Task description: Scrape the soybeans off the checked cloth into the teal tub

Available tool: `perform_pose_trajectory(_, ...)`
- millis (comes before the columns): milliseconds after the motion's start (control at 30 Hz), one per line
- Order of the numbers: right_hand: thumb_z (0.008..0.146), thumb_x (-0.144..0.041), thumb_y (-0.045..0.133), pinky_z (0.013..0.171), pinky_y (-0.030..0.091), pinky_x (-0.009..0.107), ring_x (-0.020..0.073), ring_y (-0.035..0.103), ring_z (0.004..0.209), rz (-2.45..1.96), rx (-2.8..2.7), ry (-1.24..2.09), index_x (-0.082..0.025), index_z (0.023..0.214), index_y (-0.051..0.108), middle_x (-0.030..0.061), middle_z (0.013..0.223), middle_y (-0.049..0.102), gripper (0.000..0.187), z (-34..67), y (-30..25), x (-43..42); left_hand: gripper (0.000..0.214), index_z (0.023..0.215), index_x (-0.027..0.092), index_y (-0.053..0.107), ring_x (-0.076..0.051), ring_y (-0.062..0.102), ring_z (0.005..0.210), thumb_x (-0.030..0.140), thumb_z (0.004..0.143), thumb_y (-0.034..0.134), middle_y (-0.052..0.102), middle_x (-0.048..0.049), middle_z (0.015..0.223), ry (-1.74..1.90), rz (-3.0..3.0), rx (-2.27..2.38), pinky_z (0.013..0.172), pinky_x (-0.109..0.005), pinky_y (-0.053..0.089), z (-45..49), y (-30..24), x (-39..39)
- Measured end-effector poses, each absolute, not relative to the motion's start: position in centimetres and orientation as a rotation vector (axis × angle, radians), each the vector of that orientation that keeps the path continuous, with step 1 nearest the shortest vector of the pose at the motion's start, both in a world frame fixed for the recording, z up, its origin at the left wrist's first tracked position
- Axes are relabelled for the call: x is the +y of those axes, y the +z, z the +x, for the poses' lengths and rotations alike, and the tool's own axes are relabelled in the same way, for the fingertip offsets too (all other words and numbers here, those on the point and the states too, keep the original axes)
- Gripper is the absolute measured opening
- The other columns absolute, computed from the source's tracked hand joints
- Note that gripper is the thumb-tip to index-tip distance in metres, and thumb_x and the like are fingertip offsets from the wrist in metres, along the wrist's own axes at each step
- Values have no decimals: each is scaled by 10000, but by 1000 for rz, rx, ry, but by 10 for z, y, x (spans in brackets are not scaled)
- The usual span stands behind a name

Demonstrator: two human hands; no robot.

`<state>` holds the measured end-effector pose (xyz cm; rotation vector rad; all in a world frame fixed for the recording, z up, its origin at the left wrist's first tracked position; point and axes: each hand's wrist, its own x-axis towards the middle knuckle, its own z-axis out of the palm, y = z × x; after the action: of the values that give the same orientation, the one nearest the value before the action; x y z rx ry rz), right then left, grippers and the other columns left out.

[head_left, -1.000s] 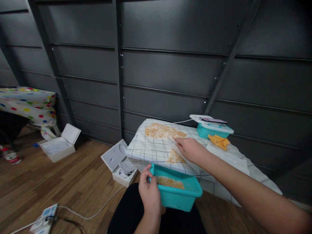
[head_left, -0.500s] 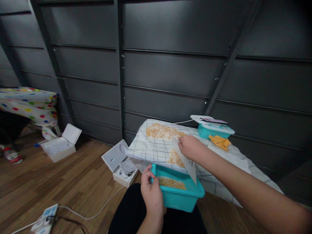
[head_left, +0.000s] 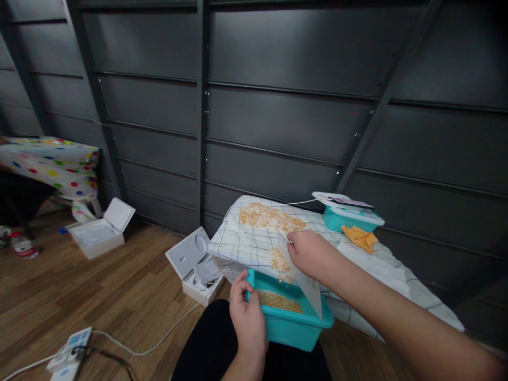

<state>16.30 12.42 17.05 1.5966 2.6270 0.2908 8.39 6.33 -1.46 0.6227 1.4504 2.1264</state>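
Observation:
My left hand [head_left: 248, 312] grips the near left rim of a teal plastic bin [head_left: 296, 328] that rests over my lap, below the table edge. Yellow kernels or beans [head_left: 280, 301] lie in the bin; their exact kind is too small to tell. In my right hand [head_left: 305, 251] is a thin white flat sheet [head_left: 311, 293], tilted, its lower end inside the bin. Just left of the sheet, a small heap of the same yellow grains [head_left: 279, 262] sits at the table edge, some falling toward the bin. A larger spread of grains [head_left: 270, 216] covers the cloth farther back.
A checked white cloth [head_left: 230, 241] covers the table. On it are a lidded teal box [head_left: 349, 219] with a dark-edged flat device [head_left: 351, 202] on top and an orange cloth [head_left: 360, 238]. Open white boxes [head_left: 204, 288], a power strip [head_left: 71, 352] and cables lie on the wood floor.
My right hand has drawn the white sheet slightly toward me, its lower end deeper over the bin. The near grains have shifted to the edge, with some dropping. My left hand stays on the rim.

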Motion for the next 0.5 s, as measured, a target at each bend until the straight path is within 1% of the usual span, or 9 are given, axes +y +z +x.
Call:
perform_pose_trajectory(200,889,-176,397,665,439,313,263,658,840,1654,2610,399,-105,947,686,185,918,698,303,176,176,135,108,619,219,441,-252,519,1129,134,665,489,616,-47,1145,2138,620,1470,1018,-447,305,82,-16,64)
perform_pose_trajectory(333,908,-215,379,660,441,313,255,658,828,1685,2641,510,-150,1025,660,164,931,696,312,183,180,150,103,615,219,448,-256,513,1142,136,657,492,621,-49,1140,2149,611,1474,1021,-443,306,79,-15,64)
perform_pose_trajectory(500,908,-178,378,686,449,302,233,651,862,1465,2784,665,-231,1161,600,114,994,692,341,178,164,169,111,621,218,453,-247,529,1125,120,654,495,631,-42,1126,2157,631,1486,1022,-436,310,78,-20,66)
